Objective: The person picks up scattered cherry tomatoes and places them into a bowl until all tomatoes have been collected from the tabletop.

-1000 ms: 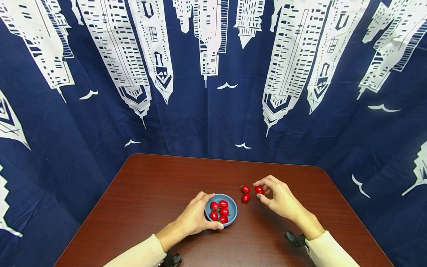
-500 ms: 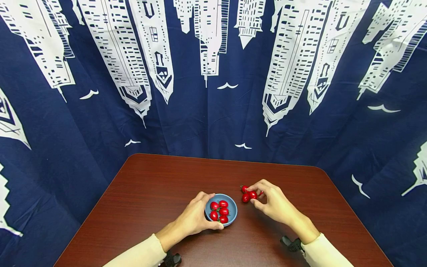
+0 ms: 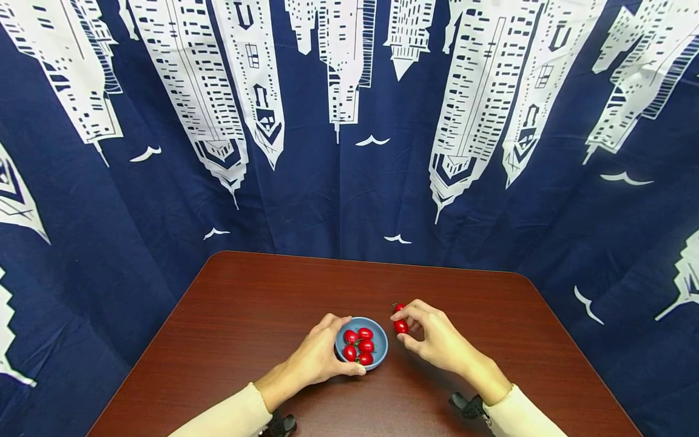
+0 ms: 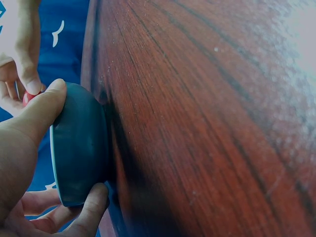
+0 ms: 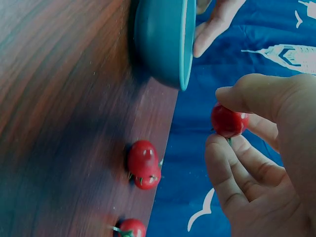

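My left hand (image 3: 322, 352) grips a small blue bowl (image 3: 381, 341) from its left side, fingers at the far rim and thumb at the near one. Several cherry tomatoes (image 3: 366, 346) lie inside the bowl. To the bowl's right, my right hand (image 3: 437, 340) pinches one cherry tomato (image 5: 229, 121) between thumb and fingertips, with its green stem showing below. That tomato is held above the table in the right wrist view. Beneath it on the wood sit more cherry tomatoes (image 5: 142, 157), two of them overlapping and one lower (image 5: 132, 228); the right hand partly covers these in the head view.
The reddish-brown wooden table (image 3: 262, 291) has rounded far corners. Behind it hangs a dark blue curtain (image 3: 306, 200) printed with white buildings and birds. Black straps with camera mounts (image 3: 468, 405) sit at both wrists.
My right hand has moved left toward the bowl with the pinched cherry tomato, passing over the tomatoes on the table. The left hand and the bowl have stayed in place.
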Motion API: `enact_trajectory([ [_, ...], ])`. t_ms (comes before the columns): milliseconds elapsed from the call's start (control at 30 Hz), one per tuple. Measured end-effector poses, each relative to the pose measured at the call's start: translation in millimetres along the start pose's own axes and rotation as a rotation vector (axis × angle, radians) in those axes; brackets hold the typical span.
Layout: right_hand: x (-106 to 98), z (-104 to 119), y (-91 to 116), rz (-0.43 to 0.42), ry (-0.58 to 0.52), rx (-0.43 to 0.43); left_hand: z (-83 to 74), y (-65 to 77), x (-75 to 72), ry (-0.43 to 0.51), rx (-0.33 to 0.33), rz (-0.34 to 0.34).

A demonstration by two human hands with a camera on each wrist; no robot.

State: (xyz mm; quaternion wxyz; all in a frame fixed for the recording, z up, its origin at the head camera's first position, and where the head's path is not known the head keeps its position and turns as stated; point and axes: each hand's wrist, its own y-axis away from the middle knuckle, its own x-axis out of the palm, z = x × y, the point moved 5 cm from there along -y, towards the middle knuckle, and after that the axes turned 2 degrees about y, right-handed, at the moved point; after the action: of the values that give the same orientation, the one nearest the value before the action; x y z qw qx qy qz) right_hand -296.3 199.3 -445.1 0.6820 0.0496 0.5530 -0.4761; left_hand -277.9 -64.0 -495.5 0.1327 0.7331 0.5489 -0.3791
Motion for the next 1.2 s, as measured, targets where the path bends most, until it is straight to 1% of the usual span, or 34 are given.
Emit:
enact_trajectory([
  [267, 10.7, 8.6, -4.6, 0.03, -0.026, -0.014, 1.7, -0.5, 1.1, 0.002, -0.004, 0.009],
  [533, 20.7, 16.3, -10.5, 0.073, -0.033, -0.004, 2.1, -0.1, 1.0, 0.002, -0.003, 0.016],
  [700, 23.5, 19.6, -13.7, 0.093, -0.048, 0.001, 1.0, -0.4, 0.2, -0.004, 0.002, 0.02],
  [967, 25.9, 21.8, -15.5, 0.101, -0.065, -0.002, -0.4, -0.2, -0.6, -0.008, 0.006, 0.024],
  [1067, 25.9, 23.5, -15.9, 0.092, -0.029, -0.022, -1.1, 0.3, -1.5, -0.012, 0.02, 0.017],
  [1200, 24.1, 25.3, -15.8, 0.079, 0.039, -0.025, -1.5, 0.6, -2.4, -0.013, 0.029, 0.009],
])
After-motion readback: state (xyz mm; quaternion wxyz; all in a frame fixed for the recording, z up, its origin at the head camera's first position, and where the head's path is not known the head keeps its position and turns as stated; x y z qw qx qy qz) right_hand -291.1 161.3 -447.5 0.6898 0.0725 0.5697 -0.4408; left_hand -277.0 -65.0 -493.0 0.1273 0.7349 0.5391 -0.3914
